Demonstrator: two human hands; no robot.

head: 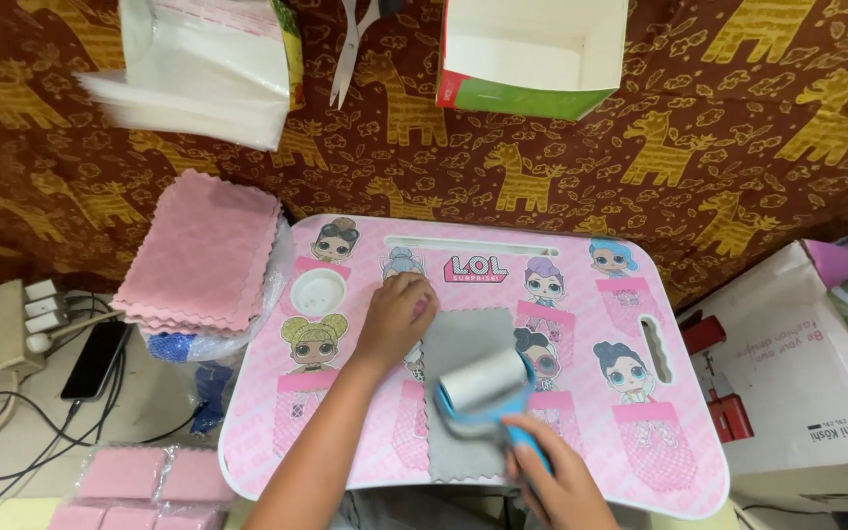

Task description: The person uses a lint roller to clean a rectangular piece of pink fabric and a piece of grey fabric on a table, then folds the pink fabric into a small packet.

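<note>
A grey cloth (463,345) with zigzag edges lies flat on a pink lap table (679,461) printed with cartoon dolls. My left hand (395,316) presses down on the cloth's upper left corner, fingers together. My right hand (552,476) grips the blue handle of a lint roller (485,385), whose whitish drum rests across the cloth's lower right part.
A stack of pink zigzag cloths (200,255) sits left of the table. Packed pink cloths (139,481) lie at the lower left. A phone (93,358), power strip (24,324) and cables lie on the floor. Clear bags (198,74), scissors (350,44), an open box (527,54) and a cardboard box (807,383) surround the table.
</note>
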